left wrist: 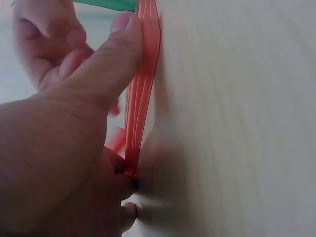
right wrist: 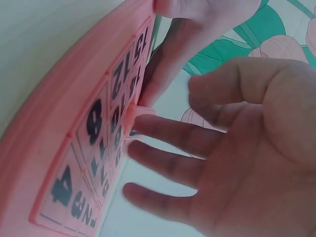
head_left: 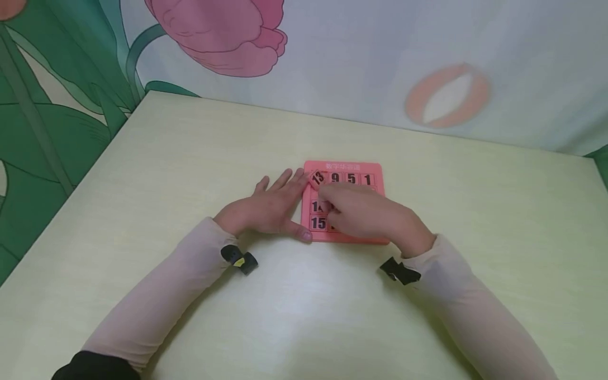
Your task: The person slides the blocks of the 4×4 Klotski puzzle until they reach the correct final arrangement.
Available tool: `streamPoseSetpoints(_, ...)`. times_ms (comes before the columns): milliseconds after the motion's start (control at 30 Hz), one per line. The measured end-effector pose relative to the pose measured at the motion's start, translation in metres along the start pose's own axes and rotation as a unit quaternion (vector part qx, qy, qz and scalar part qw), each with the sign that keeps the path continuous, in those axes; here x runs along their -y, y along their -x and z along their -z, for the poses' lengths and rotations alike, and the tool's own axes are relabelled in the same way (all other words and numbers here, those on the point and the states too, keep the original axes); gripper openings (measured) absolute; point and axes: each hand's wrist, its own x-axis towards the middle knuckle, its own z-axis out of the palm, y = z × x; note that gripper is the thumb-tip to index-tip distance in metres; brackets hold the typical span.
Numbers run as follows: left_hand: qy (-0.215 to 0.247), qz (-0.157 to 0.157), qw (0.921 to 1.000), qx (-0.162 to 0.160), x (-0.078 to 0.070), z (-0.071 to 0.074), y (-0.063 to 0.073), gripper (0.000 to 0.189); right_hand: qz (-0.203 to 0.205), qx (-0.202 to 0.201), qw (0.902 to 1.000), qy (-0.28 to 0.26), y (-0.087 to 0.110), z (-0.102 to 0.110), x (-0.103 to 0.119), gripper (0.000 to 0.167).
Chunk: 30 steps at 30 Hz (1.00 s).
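A pink number slide puzzle (head_left: 349, 238) lies flat on the table, its tiles bearing black numerals. The 13 tile (head_left: 317, 178) at its upper left corner sits askew, tipped up out of line with the 9, 5 and 1 beside it. Along the puzzle's left edge rests my left hand (head_left: 268, 208), fingers spread and straight, thumb against the lower left corner. My right hand (head_left: 363, 208) is over the board and covers several middle tiles. In the right wrist view its fingers (right wrist: 173, 163) are mostly extended, one fingertip touching near the raised tile, the thumb apart from it.
The pale table (head_left: 294, 316) extends around the puzzle on all sides. Behind it hangs a cloth (head_left: 351, 63) printed with flowers and leaves. Dark straps (head_left: 400, 271) are on both sleeved wrists.
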Motion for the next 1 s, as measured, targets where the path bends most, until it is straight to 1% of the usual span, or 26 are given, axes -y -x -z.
streamPoseSetpoints(100,-0.002,-0.004,1.0,0.002,-0.001,-0.001,-0.002,0.128,-0.013,-0.006,0.9999,-0.003,0.001,0.001,-0.002,0.009)
streamPoseSetpoints(167,-0.004,-0.007,1.0,0.003,-0.002,-0.002,-0.004,0.128,-0.016,-0.024,0.9996,-0.003,0.001,0.001,-0.004,0.011)
streamPoseSetpoints(233,-0.005,-0.007,0.9999,0.005,-0.002,-0.003,-0.006,0.129,-0.013,-0.045,0.9989,0.0,-0.001,0.002,-0.007,0.02)
streamPoseSetpoints(300,-0.004,-0.006,1.0,0.007,-0.002,-0.003,-0.008,0.131,-0.014,-0.06,0.998,0.015,-0.006,0.002,-0.01,0.032)
streamPoseSetpoints(367,-0.004,-0.004,0.9999,0.009,-0.003,-0.003,-0.008,0.131,-0.018,-0.061,0.9974,0.035,-0.013,0.002,-0.014,0.04)
streamPoseSetpoints(467,-0.001,-0.007,0.9999,0.008,-0.003,-0.003,-0.009,0.131,-0.033,-0.055,0.9959,0.064,-0.024,0.002,-0.018,0.043)
streamPoseSetpoints(533,-0.002,-0.007,0.9999,0.008,-0.003,-0.003,-0.009,0.131,-0.04,-0.05,0.9946,0.081,-0.029,0.002,-0.02,0.042)
streamPoseSetpoints(600,-0.006,-0.005,0.9999,0.009,-0.002,-0.004,-0.009,0.131,-0.043,-0.054,0.9936,0.09,-0.032,0.002,-0.02,0.041)
streamPoseSetpoints(667,-0.008,0.001,0.9999,0.012,-0.001,-0.004,-0.007,0.132,-0.041,-0.059,0.9937,0.086,-0.035,0.001,-0.02,0.035)
streamPoseSetpoints(833,-0.006,0.006,0.9999,0.01,0.001,-0.003,-0.005,0.134,-0.038,-0.077,0.9936,0.073,-0.042,0.001,-0.016,0.012)
streamPoseSetpoints(1000,-0.002,0.008,1.0,0.002,0.002,-0.002,-0.002,0.134,-0.035,-0.084,0.9913,0.095,-0.051,0.001,-0.009,0.007)
